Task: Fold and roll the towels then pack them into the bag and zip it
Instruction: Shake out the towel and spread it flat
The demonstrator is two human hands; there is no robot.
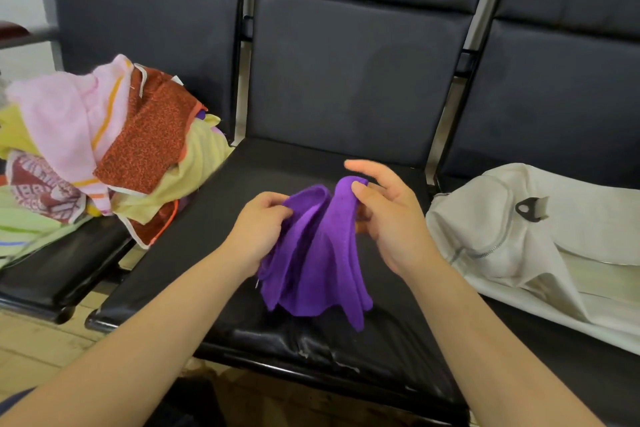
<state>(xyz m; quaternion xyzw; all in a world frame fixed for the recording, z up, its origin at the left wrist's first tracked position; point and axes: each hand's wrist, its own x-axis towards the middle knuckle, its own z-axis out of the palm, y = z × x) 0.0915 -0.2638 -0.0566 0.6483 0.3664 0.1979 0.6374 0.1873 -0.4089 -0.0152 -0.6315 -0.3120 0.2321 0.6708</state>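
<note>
Progress looks early: the purple towel hangs bunched and unfolded above the middle seat, held up between both hands. The left hand curls its fingers into the cloth's upper left edge, while the right hand pinches the top right edge with thumb and lower fingers (its forefinger sticks out free). A heap of loose towels, pink, rust, yellow and green, waits on the left seat, none rolled. The pale bag lies on the right seat, apparently flat, its zipper partly visible; nothing seems packed yet, so folding, rolling, packing and zipping all remain. The setting is a row of black padded chairs with metal frames, over a light floor.
</note>
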